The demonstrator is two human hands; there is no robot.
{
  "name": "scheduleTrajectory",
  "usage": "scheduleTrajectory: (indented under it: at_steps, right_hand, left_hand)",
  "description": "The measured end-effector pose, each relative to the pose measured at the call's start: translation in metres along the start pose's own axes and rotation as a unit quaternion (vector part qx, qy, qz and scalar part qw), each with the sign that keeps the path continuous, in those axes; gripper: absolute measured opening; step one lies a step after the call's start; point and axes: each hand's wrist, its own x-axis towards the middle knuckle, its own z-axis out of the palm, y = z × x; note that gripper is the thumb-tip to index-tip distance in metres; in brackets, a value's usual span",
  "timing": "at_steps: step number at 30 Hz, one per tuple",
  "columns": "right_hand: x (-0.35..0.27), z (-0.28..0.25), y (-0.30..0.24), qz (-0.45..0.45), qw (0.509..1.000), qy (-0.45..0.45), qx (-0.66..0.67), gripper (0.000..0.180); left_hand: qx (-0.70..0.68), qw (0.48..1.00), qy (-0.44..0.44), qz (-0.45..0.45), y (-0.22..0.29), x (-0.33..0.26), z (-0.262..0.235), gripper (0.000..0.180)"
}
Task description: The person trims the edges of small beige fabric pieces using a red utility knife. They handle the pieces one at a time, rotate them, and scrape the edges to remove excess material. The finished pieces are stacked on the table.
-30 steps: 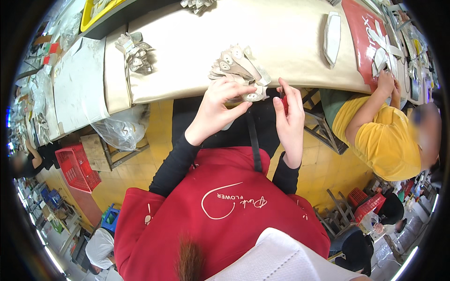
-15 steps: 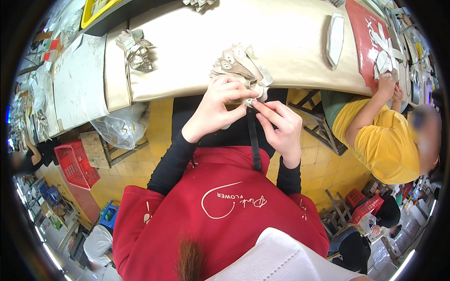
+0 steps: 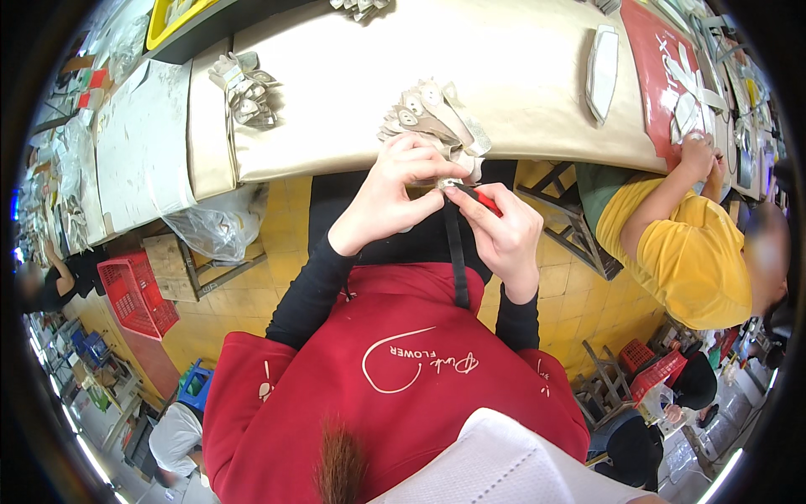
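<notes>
At the table's near edge lies a bundle of beige strap-like pieces (image 3: 426, 118) with small round metal-looking parts on them. My left hand (image 3: 390, 189) is closed, pinching the near end of one of these strap pieces between thumb and fingers. In my right hand (image 3: 508, 235) is a small red-and-black tool (image 3: 485, 202), its dark tip against the strap end by my left fingertips. My fingers partly hide the pinched end, and the tool's exact kind cannot be made out.
The table has a gold-beige cover (image 3: 504, 76). Another bundle of straps (image 3: 248, 92) lies left, and a white flat piece (image 3: 601, 74) right. A person in yellow (image 3: 688, 252) works at the right end. A red basket (image 3: 138, 294) stands at left.
My right hand has turned slightly and shifted a little right, so more of the red-and-black tool shows. My left hand keeps its pinch almost in place.
</notes>
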Motion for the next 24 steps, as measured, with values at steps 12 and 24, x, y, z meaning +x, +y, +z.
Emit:
scheduleTrajectory:
  at_steps: [12, 24]
  right_hand:
    - [-0.011, 0.011, 0.003, 0.122, 0.961, 0.223, 0.112, 0.035]
    - [0.007, 0.019, -0.029, 0.143, 0.947, 0.12, 0.263, 0.039]
  left_hand:
    - [-0.066, 0.995, 0.066, -0.018, 0.009, -0.002, 0.003, 0.017]
    - [-0.385, 0.871, 0.23, -0.2, 0.024, -0.018, 0.008, 0.031]
